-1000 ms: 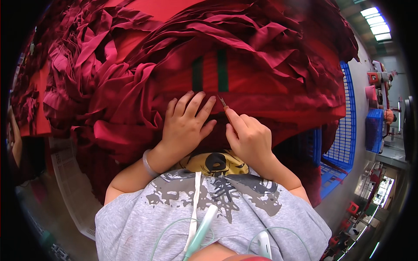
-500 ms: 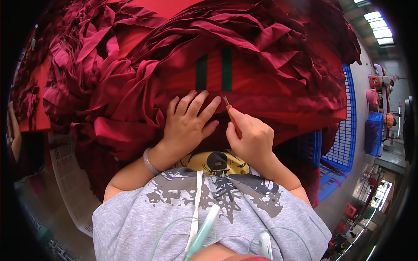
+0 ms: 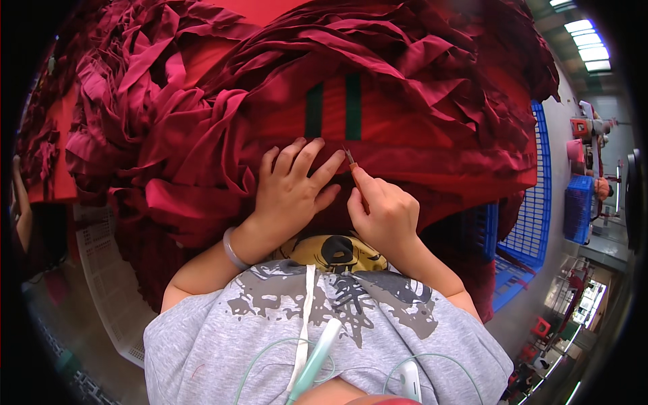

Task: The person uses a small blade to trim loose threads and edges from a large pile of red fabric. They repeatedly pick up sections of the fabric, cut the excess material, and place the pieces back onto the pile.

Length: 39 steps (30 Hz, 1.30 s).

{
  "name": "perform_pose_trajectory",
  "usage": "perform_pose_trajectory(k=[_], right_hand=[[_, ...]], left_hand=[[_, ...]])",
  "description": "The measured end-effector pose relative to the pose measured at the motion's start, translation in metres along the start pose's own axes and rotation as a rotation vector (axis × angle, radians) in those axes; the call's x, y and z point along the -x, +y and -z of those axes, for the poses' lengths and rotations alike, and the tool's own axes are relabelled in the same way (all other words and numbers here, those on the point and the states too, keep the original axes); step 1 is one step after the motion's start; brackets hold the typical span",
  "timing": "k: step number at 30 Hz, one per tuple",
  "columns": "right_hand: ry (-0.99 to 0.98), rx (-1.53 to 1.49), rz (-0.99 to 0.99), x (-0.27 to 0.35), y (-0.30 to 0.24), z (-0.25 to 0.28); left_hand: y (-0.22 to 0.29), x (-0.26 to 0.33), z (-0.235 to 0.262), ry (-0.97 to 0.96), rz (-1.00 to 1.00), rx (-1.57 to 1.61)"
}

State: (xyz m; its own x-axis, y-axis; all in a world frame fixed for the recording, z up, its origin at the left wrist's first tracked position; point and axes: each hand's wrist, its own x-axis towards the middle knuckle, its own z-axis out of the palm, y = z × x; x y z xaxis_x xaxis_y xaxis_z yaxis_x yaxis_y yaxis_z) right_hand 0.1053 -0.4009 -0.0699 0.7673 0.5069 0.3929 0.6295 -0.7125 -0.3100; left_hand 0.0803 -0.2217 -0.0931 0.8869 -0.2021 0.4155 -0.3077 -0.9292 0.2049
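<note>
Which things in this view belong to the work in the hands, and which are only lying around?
In the work:
- maroon cloth, under the left hand
- pointed tool, in the right hand

Apparently just nearby, untouched:
- white basket, left
- near blue basket, right
- far blue basket

The right hand now sits closer to the left hand than a second ago — thumbs nearer each other — and its slim pointed tool tips nearer the left forefinger.
</note>
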Motion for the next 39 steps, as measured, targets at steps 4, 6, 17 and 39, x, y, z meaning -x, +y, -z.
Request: perform_pose_trajectory(k=[4,6,17,39], right_hand=[[0.049,-0.064,-0.047,-0.012,0.001,-0.007],[0.257,-0.055,-0.086,-0.021,0.003,-0.006],[-0.049,-0.028,0.027,-0.007,-0.008,0.004],[0.065,-0.065,-0.047,-0.017,-0.003,-0.007]], left_hand=[[0.000,0.001,-0.002,0.016,-0.002,-0.019],[-0.001,0.001,0.000,0.001,-0.006,-0.012],[-0.006,0.002,0.003,-0.023,0.004,0.100],[-0.006,0.003,0.006,-0.047,-0.001,0.112]])
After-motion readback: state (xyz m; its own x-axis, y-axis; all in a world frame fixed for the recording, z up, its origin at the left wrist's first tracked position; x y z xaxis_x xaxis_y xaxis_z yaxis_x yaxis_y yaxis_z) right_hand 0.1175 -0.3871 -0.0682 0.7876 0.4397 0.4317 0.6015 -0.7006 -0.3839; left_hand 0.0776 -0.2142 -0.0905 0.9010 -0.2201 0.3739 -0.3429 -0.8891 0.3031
